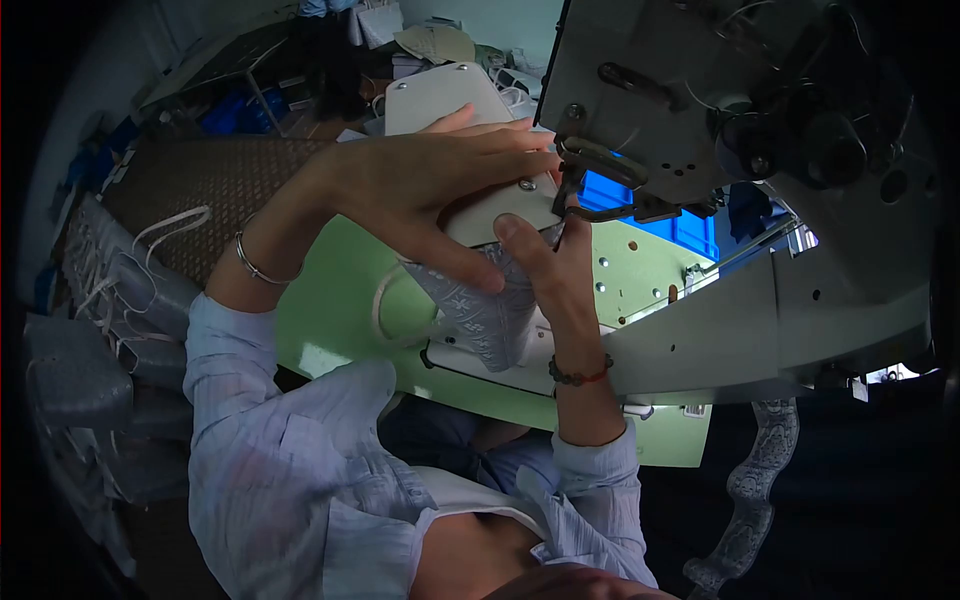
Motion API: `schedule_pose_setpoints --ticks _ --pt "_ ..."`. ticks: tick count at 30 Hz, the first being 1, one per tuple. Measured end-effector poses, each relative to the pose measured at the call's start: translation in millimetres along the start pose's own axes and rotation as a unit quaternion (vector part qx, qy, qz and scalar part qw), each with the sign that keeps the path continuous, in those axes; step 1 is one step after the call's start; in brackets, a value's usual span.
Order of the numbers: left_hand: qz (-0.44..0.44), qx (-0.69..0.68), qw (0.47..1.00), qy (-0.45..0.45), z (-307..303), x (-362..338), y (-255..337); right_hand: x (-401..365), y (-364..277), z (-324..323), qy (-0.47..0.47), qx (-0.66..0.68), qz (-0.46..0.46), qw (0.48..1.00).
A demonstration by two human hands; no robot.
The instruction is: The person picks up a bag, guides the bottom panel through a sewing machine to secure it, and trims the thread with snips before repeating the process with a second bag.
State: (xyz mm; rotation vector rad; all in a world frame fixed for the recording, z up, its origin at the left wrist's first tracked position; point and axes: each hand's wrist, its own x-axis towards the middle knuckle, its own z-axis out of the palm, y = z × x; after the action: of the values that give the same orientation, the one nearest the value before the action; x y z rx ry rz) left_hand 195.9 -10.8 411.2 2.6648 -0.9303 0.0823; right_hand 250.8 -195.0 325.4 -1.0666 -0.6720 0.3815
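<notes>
One machine (720, 110) over left hand (420, 185), right hand (555, 280), perhaps fabric (480, 320)

Dim, blue-tinted fisheye view with black vignetted corners and strongly curved edges. Daylight comes from the far top, the foreground lies shadowed, and detail is soft throughout.

Long-sleeved shirt (290, 480): pale blue, fine stripes, loose cuffs, open over a white top (470, 497) at bottom centre. Thin silver bangle (255, 268) on the wrist of the left hand (430, 185). Dark bead bracelet (580, 374) with red thread at the right hand (550, 270).
</notes>
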Motion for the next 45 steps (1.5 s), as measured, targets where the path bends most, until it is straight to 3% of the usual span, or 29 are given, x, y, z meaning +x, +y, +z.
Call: schedule_pose_setpoints --ticks 3,12,14,17,21,28,30,32,45 --pt "-0.037 -0.001 0.999 -0.013 2.1 -2.0 3.7 -1.2 -0.6 -3.2 -0.011 -0.001 0.001 1.0" --pt "-0.037 -0.002 0.999 0.011 13.9 -14.2 1.0 2.9 -4.0 -20.2 -0.06 -0.005 0.046 0.997" --pt "0.046 0.089 0.993 0.061 13.4 -20.7 -1.7 6.4 0.7 -30.7 -0.08 -0.006 0.074 0.994" --pt "0.053 0.072 0.996 0.017 2.7 -20.7 0.4 12.6 2.2 -41.3 -0.119 0.0 0.087 0.989" --pt "0.07 0.015 0.997 0.039 7.2 -27.2 -11.8 16.6 2.7 -48.7 -0.173 0.047 0.087 0.98" --pt "0.038 0.083 0.993 0.075 2.9 -25.9 15.4 1.9 -3.9 -48.3 -0.122 0.058 0.111 0.985" --pt "0.023 0.101 0.992 0.071 0.2 -22.2 18.4 -8.6 -11.7 -45.0 -0.169 0.025 0.057 0.984" --pt "-0.002 0.093 0.995 0.035 -1.6 -16.1 17.5 -17.7 -10.3 -46.7 -0.151 0.013 0.04 0.988" --pt "0.055 0.133 0.987 0.076 -12.5 -15.7 7.8 -21.6 -9.1 -36.9 -0.097 -0.011 0.016 0.995"
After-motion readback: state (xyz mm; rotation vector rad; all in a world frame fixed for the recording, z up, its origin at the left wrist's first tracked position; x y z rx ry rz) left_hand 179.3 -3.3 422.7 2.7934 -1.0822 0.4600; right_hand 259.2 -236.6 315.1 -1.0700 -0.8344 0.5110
